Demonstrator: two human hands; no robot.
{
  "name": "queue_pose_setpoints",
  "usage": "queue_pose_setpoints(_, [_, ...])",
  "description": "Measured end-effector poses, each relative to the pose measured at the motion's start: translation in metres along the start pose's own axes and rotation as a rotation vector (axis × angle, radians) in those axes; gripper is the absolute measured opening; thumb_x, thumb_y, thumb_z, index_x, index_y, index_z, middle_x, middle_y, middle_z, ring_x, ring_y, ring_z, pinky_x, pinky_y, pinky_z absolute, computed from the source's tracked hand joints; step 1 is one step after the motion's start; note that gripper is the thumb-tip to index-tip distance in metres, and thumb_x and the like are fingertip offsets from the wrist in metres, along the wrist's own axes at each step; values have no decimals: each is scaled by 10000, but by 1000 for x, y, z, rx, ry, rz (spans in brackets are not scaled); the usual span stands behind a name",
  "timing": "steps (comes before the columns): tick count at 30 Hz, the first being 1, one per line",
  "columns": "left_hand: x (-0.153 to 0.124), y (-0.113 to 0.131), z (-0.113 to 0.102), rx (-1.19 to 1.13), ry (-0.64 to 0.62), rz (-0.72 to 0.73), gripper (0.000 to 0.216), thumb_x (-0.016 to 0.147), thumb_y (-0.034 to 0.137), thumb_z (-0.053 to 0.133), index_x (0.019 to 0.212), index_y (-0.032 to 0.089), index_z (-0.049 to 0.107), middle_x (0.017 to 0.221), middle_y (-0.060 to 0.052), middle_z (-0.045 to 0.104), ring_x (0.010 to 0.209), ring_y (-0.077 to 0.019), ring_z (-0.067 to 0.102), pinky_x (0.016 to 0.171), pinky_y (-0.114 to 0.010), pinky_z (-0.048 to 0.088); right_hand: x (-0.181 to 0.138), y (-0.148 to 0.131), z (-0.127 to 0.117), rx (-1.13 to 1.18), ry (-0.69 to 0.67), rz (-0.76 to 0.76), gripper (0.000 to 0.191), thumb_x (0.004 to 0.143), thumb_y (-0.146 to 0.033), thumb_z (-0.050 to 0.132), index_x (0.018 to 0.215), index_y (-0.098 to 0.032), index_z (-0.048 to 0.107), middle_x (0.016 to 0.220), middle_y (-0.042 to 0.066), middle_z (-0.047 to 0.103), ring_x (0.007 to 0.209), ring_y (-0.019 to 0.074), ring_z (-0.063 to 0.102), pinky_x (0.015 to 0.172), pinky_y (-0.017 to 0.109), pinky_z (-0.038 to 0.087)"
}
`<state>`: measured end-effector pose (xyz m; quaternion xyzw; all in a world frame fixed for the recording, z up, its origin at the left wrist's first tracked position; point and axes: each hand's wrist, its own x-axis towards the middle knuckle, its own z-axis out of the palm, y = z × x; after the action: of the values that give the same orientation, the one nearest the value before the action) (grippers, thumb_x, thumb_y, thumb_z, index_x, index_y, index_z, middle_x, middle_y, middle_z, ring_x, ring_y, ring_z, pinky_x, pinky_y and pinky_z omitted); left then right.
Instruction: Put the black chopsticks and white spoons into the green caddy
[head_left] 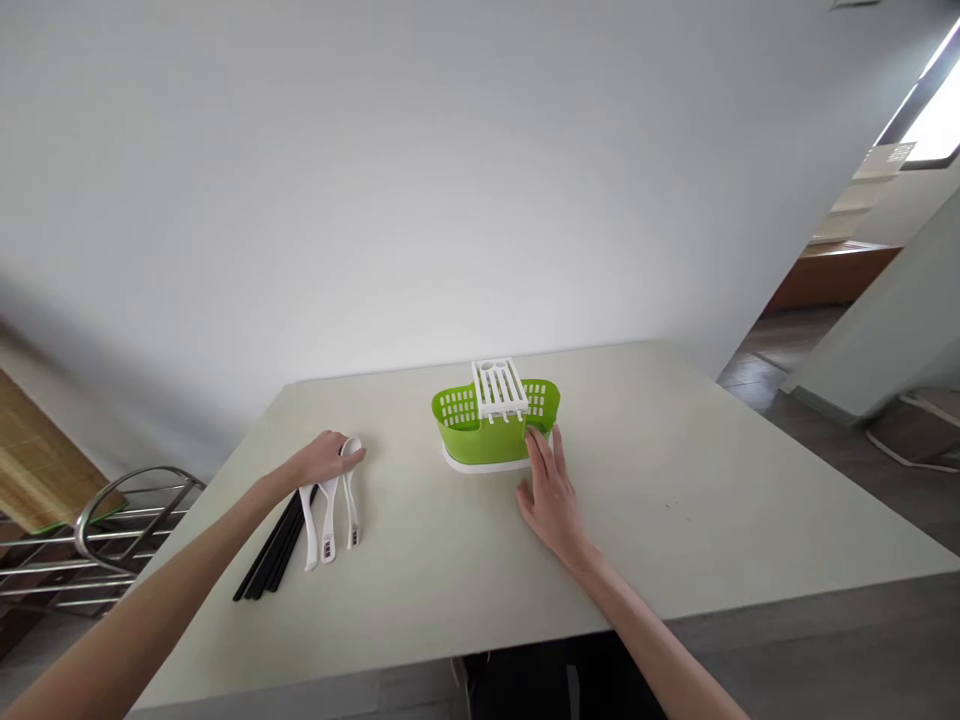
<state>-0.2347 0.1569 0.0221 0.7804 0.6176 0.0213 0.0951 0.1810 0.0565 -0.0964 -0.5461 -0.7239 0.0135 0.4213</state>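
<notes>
A green slotted cutlery holder (480, 432) with a white divider insert (499, 388) and a white base stands near the table's far middle. My right hand (551, 492) lies open beside it, fingertips touching its right front wall. My left hand (324, 460) rests on the bowl ends of three white spoons (330, 515), fingers curled over them. Black chopsticks (271, 552) lie just left of the spoons.
The pale table (675, 500) ends at a front edge close to me and stands against a white wall. A metal rack (105, 530) stands at the lower left. At the right, a wooden floor and steps lead off.
</notes>
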Motion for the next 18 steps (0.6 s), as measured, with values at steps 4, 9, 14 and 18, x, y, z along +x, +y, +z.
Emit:
queue_pose_setpoints(4, [5,-5,15,57,-65,15,485,864,539,517,518,239,357,549,-44,520,531,-174,491,561,-313,302,-1,0,0,-4,-11,-1,880,959,-68,409,1724,-263,20,1728,85,305,1650,344,21,1108,539,570])
queue_pose_setpoints(9, [8,-1,25,130,-125,94,456,864,533,513,532,247,386,526,-40,517,522,-190,484,565,-325,281,-1,0,1,-18,-13,-2,871,966,-77,408,1723,-266,20,1724,90,314,1651,340,13,1118,544,559])
queue_pose_setpoints(14, [9,4,33,207,-107,146,464,886,549,514,545,240,464,545,-47,563,537,-201,520,579,-325,283,-1,0,1,-42,-13,0,890,956,-71,422,1722,-264,11,1723,86,319,1653,318,1,1139,520,544])
queue_pose_setpoints(18, [9,4,37,260,-64,211,488,926,579,490,579,238,532,560,-51,594,560,-217,559,610,-331,301,-1,0,0,-55,-19,2,901,950,-64,427,1721,-254,3,1721,91,320,1654,310,-2,1152,511,531])
